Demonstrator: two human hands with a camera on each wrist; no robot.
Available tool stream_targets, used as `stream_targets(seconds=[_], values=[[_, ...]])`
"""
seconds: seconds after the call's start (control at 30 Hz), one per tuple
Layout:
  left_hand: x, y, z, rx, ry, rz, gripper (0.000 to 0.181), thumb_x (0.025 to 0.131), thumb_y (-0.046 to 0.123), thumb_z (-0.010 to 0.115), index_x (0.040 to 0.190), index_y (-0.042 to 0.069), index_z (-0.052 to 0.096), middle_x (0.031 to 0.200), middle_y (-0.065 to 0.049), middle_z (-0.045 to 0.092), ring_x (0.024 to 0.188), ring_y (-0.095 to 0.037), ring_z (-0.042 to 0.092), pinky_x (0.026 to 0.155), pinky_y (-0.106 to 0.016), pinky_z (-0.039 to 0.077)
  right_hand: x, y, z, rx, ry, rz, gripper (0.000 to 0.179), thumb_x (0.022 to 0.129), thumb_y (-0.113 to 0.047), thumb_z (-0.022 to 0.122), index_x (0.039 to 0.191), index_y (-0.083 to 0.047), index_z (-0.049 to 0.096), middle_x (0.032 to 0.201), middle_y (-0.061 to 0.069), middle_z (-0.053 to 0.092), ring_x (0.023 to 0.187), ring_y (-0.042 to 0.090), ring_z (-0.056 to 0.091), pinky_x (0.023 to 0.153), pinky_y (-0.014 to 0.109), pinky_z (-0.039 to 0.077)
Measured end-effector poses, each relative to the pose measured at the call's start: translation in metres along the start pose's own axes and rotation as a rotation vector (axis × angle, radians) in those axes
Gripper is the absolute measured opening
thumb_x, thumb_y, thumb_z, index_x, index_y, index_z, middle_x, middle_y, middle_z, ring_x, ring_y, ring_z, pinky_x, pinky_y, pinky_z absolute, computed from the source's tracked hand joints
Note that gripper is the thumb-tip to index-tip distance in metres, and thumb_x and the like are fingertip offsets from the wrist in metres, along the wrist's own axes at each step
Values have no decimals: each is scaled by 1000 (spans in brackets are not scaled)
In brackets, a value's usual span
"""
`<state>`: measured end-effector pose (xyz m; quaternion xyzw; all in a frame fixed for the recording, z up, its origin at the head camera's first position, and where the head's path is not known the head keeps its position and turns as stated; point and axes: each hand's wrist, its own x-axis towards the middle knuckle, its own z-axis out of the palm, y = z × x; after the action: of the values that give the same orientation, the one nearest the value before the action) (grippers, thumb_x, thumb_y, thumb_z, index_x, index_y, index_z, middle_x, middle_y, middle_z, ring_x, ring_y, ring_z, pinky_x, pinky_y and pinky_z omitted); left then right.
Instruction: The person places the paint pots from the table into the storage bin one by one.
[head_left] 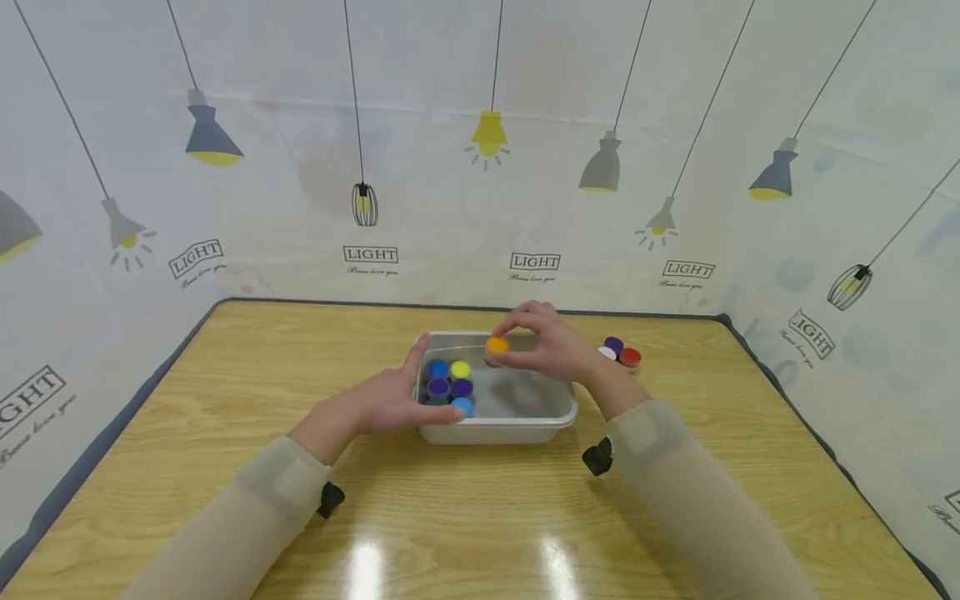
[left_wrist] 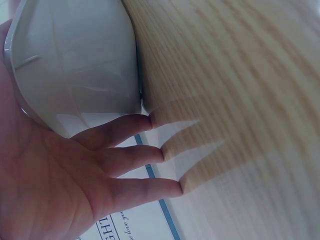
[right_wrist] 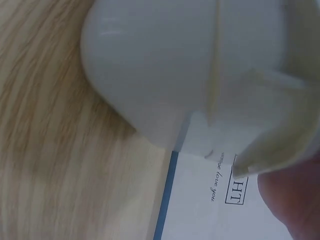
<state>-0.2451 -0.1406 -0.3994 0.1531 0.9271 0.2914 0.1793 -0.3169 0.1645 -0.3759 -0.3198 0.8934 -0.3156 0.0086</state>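
Fingers of the right hand [head_left: 547, 346] pinch a small, round, orange-topped jar [head_left: 497, 347], probably light, stiff and best held by its sides, over a white rectangular plastic tub [head_left: 491, 434] whose left end the spread left hand [head_left: 386, 402] touches.

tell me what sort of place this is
Likely a small indoor work booth, though the wider room is out of view: a wood-grain table is walled at its far, left and right sides by pale sheeting printed with lamps, and bright reflections on the table suggest overhead lighting.
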Motion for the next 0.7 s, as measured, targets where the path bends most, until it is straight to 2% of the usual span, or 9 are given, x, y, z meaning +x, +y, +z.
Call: stream_targets(seconds=[0.37, 0.6, 0.7], values=[[-2, 1, 0, -7, 0, 13, 142, 86, 87, 70, 175, 21, -20, 158, -34, 56, 137, -43, 65, 118, -61, 50, 9, 4, 9, 5, -33, 61, 30, 95, -33, 88, 123, -27, 80, 142, 5, 64, 139, 31, 48, 120, 62, 40], [0, 1, 0, -5, 8, 12, 142, 86, 87, 70, 176, 21, -19, 157, -33, 57, 134, -40, 66, 117, -61, 50, 9, 5, 15, -51, -9, -28, 33, 91, -31, 91, 121, -22, 82, 118, -2, 77, 121, 25, 56, 112, 49, 38], [0, 2, 0, -4, 3, 15, 142, 86, 86, 70, 176, 20, -18, 156, -33, 58, 133, -40, 67, 117, -61, 50, 8, 4, 17, -57, 1, -32, 31, 89, -29, 93, 117, -21, 83, 108, -6, 79, 117, 24, 56, 109, 47, 38]])
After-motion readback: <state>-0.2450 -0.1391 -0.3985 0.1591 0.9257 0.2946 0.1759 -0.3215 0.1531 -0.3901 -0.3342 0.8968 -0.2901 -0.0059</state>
